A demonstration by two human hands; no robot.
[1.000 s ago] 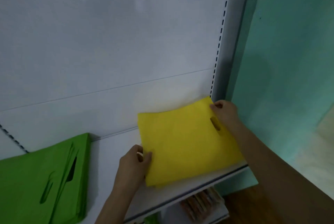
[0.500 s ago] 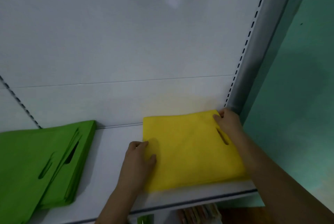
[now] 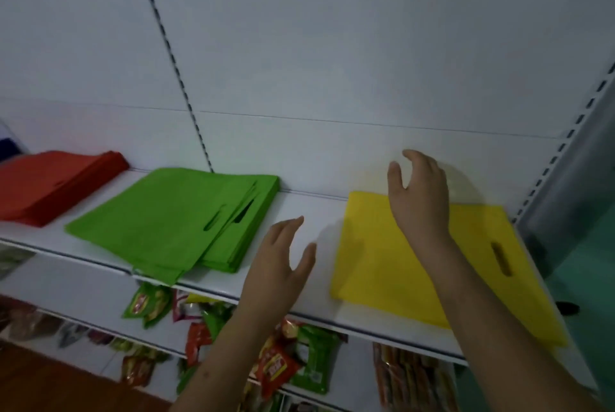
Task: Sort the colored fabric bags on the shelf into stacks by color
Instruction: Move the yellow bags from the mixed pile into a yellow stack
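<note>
Three flat stacks of fabric bags lie on the white shelf: a red stack at the far left, a green stack in the middle, and a yellow stack on the right. My left hand hovers over the bare shelf between the green and yellow stacks, fingers relaxed and holding nothing. Above the yellow stack's back edge my right hand is lifted, fingers loosely spread, also holding nothing. The green stack's front corner overhangs the shelf edge.
A white back panel with a slotted upright rises behind the shelf. Another slotted post and a teal wall bound the right end. Snack packets hang on the shelves below. Something dark blue shows at the far left.
Both hands have let go of the yellow stack and lifted off it. The view has swung left, bringing the green and red stacks into sight.
</note>
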